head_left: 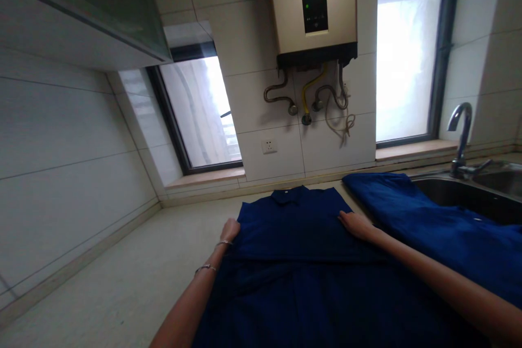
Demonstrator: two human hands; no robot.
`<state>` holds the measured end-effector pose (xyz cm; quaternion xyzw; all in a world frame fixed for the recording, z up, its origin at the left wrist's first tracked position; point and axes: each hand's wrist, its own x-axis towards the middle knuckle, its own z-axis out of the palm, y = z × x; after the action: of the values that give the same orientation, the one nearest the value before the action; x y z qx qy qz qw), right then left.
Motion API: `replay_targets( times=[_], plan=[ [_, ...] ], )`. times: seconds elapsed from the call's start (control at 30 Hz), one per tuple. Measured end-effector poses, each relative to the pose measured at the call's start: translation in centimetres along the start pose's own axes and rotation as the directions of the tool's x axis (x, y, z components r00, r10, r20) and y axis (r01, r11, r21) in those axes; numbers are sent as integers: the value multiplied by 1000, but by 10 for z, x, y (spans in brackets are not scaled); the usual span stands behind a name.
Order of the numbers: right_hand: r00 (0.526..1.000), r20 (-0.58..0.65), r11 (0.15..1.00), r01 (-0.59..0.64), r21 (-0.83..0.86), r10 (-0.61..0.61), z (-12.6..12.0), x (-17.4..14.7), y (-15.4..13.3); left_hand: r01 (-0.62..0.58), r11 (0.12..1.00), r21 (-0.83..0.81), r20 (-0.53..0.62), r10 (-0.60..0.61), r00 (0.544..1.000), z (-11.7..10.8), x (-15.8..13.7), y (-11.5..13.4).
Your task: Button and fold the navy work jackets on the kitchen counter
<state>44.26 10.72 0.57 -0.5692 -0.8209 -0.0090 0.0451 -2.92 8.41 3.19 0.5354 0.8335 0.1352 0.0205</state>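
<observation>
A dark blue collared shirt [291,228] lies spread on the countertop, its collar toward the wall and a small pale label at the neck. A fold line crosses it below my hands. My left hand [231,229], with two bracelets on the wrist and forearm, is closed on the shirt's left edge. On the other side, my right hand [356,224] pinches the cloth near the right edge. To the right lies a second blue piece of fabric [432,223], partly in front of the sink; its kind I cannot make out.
A steel sink [436,187] with a chrome faucet [460,136] is at the right. On the wall hangs a water heater [293,11] with pipes below, near a socket [269,145]. Two windows flank it. A cabinet [81,11] overhangs the countertop [122,261] at the left.
</observation>
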Motion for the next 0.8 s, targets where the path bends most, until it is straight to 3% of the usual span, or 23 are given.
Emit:
replay_targets(
  times=[0.17, 0.3, 0.37, 0.43, 0.5, 0.6, 0.67, 0.8],
  plan=[
    [1000, -21, 1000, 2, -16, -3, 8, -2, 6, -100, 987, 127, -60, 108, 992, 13, -10, -3],
    [1000, -10, 999, -22, -43, 21, -2, -4, -3, -125, 974, 191, -114, 148, 982, 13, -11, 5],
    [997, -61, 998, -38, -47, 35, -11, -6, -12, -165, 957, 237, -182, 211, 960, 16, -11, 13],
    [989, -143, 999, 31, -13, -32, -18, -10, -22, -252, 922, 294, -221, 322, 921, 23, -13, 20],
    [966, -166, 978, 205, 37, -197, -20, -15, -30, -339, 889, 308, -143, 396, 907, 31, -15, 24],
    [915, -76, 907, 402, 123, -395, -11, -21, -36, -378, 906, 189, 133, 358, 924, 40, -16, 21],
    [909, -35, 895, 414, 167, -414, -3, -24, -36, -371, 922, 116, 241, 336, 911, 41, -16, 17],
    [920, -44, 901, 390, 189, -389, 1, -26, -39, -384, 919, 85, 249, 354, 902, 35, -22, 17]
  ],
)
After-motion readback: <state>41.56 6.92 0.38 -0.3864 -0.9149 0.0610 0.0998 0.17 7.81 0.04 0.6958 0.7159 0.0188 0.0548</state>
